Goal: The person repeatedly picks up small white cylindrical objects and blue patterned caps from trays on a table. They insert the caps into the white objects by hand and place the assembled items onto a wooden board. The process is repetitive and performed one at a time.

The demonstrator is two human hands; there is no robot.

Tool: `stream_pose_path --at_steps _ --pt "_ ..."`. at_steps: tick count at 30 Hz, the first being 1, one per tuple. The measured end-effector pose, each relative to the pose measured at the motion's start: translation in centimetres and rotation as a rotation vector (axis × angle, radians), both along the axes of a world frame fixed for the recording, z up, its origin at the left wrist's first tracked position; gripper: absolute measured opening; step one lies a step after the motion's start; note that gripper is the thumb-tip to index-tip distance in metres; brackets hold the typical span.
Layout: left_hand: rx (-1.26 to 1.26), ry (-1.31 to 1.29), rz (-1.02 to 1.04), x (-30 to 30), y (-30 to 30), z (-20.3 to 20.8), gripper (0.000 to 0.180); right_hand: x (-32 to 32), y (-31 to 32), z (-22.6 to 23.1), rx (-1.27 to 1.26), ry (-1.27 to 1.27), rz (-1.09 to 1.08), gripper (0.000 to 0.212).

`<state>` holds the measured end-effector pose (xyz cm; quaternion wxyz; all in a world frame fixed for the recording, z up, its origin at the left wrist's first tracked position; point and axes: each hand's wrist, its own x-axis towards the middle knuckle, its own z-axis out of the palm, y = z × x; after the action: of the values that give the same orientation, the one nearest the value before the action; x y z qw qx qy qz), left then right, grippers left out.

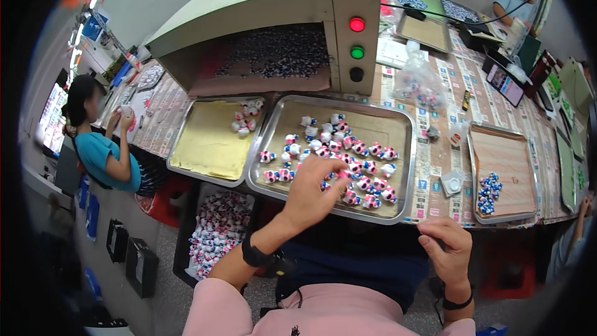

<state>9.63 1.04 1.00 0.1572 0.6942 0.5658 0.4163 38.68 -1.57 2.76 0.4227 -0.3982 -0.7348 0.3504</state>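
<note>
Our left hand [314, 190] curls, hold unclear, over seemingly light, hard figurines [369, 167], best pinched mid-body; our right hand [450, 247], half-open, looks empty.

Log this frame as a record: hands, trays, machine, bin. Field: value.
left hand: over the middle tray, fingertips at a pink-marked figurine; grip unclear
right hand: off the table's near edge, fingers curled; contents unclear
middle tray: many white, pink and blue figurines, grouped toward the centre
left tray: yellow liner, a few figurines in the far right corner
right tray: cluster of blue-and-white pieces at the near left
machine: open-fronted, behind the trays; red and green lights on its panel
bin: black, below the left tray, heaped with similar pieces
</note>
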Motion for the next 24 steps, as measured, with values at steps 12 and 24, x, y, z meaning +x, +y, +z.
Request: stream_pose_path --at_steps 12,24 --pt "0.271 0.209 0.324 -10.1 2.3 -1.9 0.023 0.7 -0.3 0.0 0.007 -0.05 -0.041 0.017" --pt "0.061 0.548 0.365 -24.9 5.6 -9.4 0.035 4.6 0.7 -0.2 0.034 -0.07 -0.128 0.016"
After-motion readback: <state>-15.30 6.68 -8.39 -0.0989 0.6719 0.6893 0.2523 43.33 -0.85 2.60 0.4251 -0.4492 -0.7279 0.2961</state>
